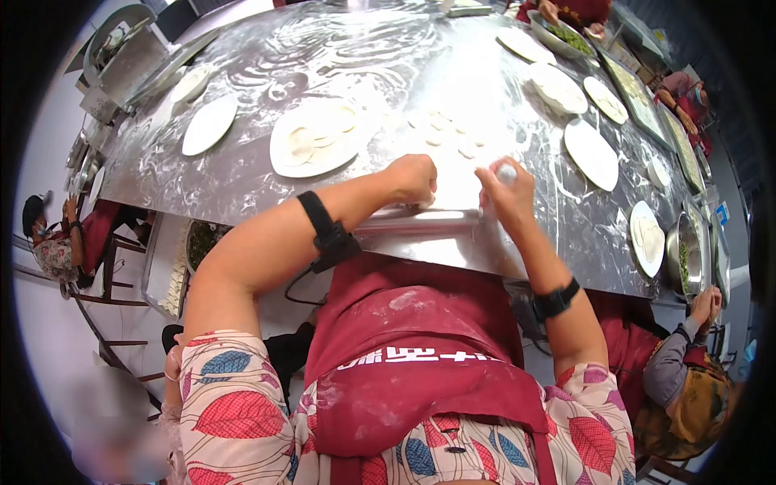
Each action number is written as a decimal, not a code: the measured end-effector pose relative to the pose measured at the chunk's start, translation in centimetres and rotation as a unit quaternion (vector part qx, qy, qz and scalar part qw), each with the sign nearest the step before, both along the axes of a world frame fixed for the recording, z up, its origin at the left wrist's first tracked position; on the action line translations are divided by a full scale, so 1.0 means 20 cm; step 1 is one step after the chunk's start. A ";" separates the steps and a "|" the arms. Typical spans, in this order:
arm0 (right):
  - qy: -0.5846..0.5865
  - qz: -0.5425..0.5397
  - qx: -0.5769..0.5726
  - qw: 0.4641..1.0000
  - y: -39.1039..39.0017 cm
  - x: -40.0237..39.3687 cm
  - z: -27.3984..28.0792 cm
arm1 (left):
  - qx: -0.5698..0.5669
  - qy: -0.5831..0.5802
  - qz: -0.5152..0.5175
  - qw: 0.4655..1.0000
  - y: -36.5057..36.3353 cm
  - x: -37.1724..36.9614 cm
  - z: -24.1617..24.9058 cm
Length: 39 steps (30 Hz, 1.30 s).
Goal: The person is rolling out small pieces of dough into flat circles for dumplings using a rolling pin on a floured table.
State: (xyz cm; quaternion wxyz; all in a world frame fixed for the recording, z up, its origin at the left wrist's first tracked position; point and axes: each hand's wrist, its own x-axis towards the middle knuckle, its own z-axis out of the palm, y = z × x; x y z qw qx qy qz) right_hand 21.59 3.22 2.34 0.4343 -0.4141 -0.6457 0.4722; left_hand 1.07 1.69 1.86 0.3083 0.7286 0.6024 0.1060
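Observation:
My left hand (pixel 414 179) is closed in a fist low over the floured metal table, close to its front edge. What its fingers press on or hold is lost in glare. Just to the right, my right hand (pixel 512 194) is wrapped round a rolling pin (pixel 507 172), whose pale rounded end pokes out by the thumb. Beyond both hands lie several small dough pieces (pixel 436 123) on white flour. Left of them sits a white plate (pixel 311 170) with several flat round dough wrappers (pixel 301 145) on it.
The metal table (pixel 242 182) is streaked with flour. An oval plate (pixel 210 125) lies at left; several plates, including one with wrappers (pixel 647 234), line the right side. Bowls of green filling (pixel 570 39) stand farther off. Co-workers sit around, one at the right edge (pixel 687 372).

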 end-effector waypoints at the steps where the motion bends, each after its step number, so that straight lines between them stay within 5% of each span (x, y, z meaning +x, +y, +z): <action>1: -0.009 -0.013 0.016 1.000 -0.05 0.03 -0.02 | 0.004 0.006 0.011 1.000 -0.02 -0.01 0.00; 2: 0.039 -0.001 0.025 0.999 -0.12 0.05 -0.03 | -0.116 -0.096 0.096 0.984 -0.04 -0.02 0.00; 14: 0.024 -0.050 0.035 0.998 -0.15 0.04 -0.03 | 0.024 -0.001 -0.026 0.999 -0.02 -0.01 -0.01; 17: 0.019 -0.053 0.043 0.998 -0.11 0.02 -0.05 | -0.137 -0.125 0.061 0.981 -0.05 -0.05 -0.01; 18: 0.005 -0.068 0.049 0.996 -0.06 -0.01 -0.04 | -0.039 -0.050 -0.007 0.998 -0.06 -0.05 0.00; 22: 0.026 -0.052 0.047 0.997 0.10 -0.12 -0.01 | 0.043 -0.001 0.006 0.999 -0.01 0.01 0.00; 27: 0.043 -0.042 0.023 0.998 -0.16 0.05 -0.04 | -0.002 -0.039 -0.018 0.999 -0.02 -0.03 -0.01; 33: 0.028 -0.050 0.055 0.997 0.13 -0.16 -0.02 | 0.009 0.026 -0.003 1.000 0.02 0.02 0.02; 39: 0.050 -0.030 0.022 0.998 -0.15 0.05 -0.06 | -0.050 -0.070 -0.014 0.996 0.01 -0.05 -0.02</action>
